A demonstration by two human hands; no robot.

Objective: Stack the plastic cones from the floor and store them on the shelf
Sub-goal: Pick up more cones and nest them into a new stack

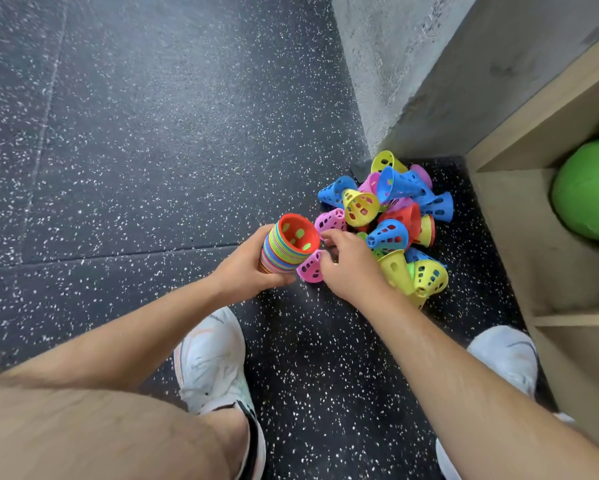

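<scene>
My left hand point(248, 268) grips a stack of nested coloured cones point(284, 245), its open end rimmed in red and turned up towards me. My right hand point(348, 263) sits just right of the stack, fingers curled around a pink cone point(310, 268) lying on the floor. Past that hand a loose pile of blue, yellow, pink and red perforated cones point(391, 216) fills the corner of the floor. The wooden shelf point(520, 209) stands to the right of the pile.
A green ball point(589, 199) sits inside the shelf's upper compartment. A grey concrete wall point(412, 64) rises behind the pile. My white shoes point(211, 362) stand on the speckled black rubber floor point(135, 150), which stretches away to the left.
</scene>
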